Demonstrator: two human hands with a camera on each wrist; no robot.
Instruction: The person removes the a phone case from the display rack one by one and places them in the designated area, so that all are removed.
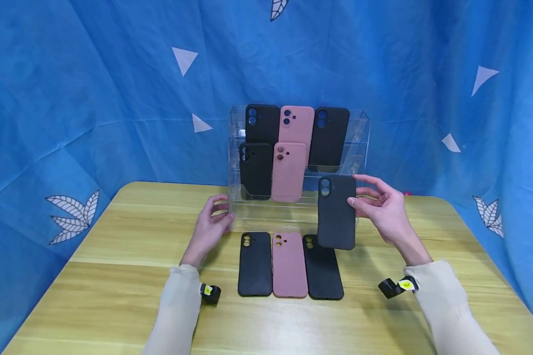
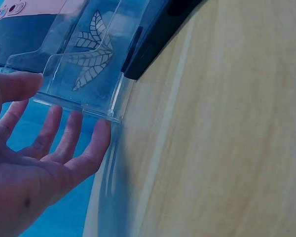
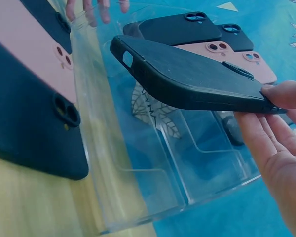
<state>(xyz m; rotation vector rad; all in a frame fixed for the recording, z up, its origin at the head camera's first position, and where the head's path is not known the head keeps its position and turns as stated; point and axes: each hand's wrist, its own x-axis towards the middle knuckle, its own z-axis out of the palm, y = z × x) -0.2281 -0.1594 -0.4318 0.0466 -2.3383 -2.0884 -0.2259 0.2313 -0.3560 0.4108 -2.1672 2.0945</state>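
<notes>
My right hand (image 1: 386, 207) pinches a black phone case (image 1: 336, 212) by its right edge, thumb in front and fingers behind. The case is held upright, camera cutout at the top, before the lower right part of a clear tiered display stand (image 1: 266, 213). In the right wrist view the same case (image 3: 187, 79) hangs above the stand's see-through shelves. With fingers spread, my left hand (image 1: 210, 224) rests its fingertips on the stand's left side. On the upper tier lean a black case (image 1: 262, 123), a pink case (image 1: 296, 123) and another black case (image 1: 330, 138).
One tier lower stand a black case (image 1: 256, 172) and a pink case (image 1: 289, 172). Flat on the wooden table (image 1: 129, 256), in front of the stand, lie a black case (image 1: 255, 266), a pink case (image 1: 290, 266) and a second black case (image 1: 324, 273). A blue curtain (image 1: 115, 98) hangs behind.
</notes>
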